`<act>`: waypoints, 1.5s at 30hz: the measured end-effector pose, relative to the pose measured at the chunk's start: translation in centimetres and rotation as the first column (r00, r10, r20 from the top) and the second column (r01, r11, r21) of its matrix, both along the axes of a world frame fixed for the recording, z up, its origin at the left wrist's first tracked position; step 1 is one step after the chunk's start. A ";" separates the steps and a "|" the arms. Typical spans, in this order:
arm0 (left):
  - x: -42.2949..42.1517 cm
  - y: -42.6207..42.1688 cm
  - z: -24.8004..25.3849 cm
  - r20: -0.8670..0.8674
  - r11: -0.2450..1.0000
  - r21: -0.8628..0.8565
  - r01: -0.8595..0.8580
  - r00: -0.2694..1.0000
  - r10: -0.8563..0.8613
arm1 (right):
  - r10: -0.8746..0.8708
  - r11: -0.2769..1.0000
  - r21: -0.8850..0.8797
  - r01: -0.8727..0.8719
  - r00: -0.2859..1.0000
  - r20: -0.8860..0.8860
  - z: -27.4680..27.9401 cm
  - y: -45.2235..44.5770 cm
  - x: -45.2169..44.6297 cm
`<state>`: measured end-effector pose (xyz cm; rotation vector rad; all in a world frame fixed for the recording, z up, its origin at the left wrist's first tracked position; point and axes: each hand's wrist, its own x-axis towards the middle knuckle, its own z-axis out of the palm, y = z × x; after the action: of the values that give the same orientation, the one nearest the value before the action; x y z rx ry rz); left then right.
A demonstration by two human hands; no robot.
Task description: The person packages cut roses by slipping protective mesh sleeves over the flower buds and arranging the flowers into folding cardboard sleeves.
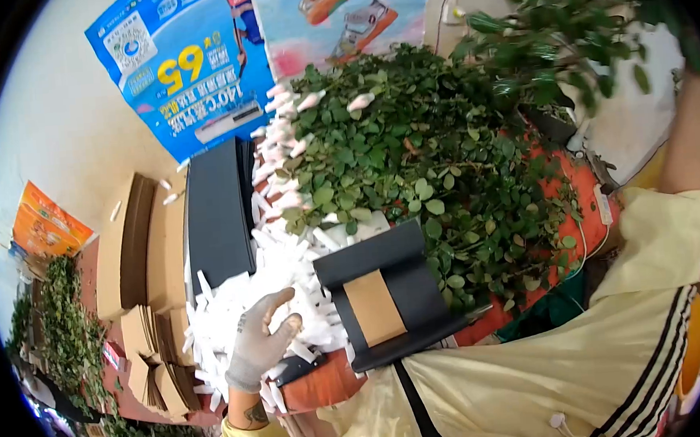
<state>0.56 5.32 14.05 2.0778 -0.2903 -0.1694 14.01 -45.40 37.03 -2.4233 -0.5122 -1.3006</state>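
Note:
My left hand (263,338), in a pale glove, is over a heap of white tubes (305,278) with its fingers apart and nothing between them. To its right lies a folded black sheet (416,291) with a brown card (375,308) on it, close against my body. My right forearm (689,134) reaches up at the right edge; the hand itself does not show. Leafy stems (564,33) stand in front of that area at the upper right.
A large pile of leafy stems (409,133) covers the red table (584,194). Black sheets (218,215) and brown cardboard pieces (121,251) are stacked at the left. Pink-white buds (280,150) lie by the leaves. Posters (186,76) hang behind.

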 end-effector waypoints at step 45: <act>0.5 -7.3 -12.5 0.053 0.984 0.150 0.100 0.993 -0.109 | 0.123 0.776 -0.220 -0.591 0.484 -0.866 -31.3 16.9 -12.4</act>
<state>1.02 -2.01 1.54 2.2182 -0.4359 -0.1959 1.59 -28.46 5.70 -2.7020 -1.0943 0.2890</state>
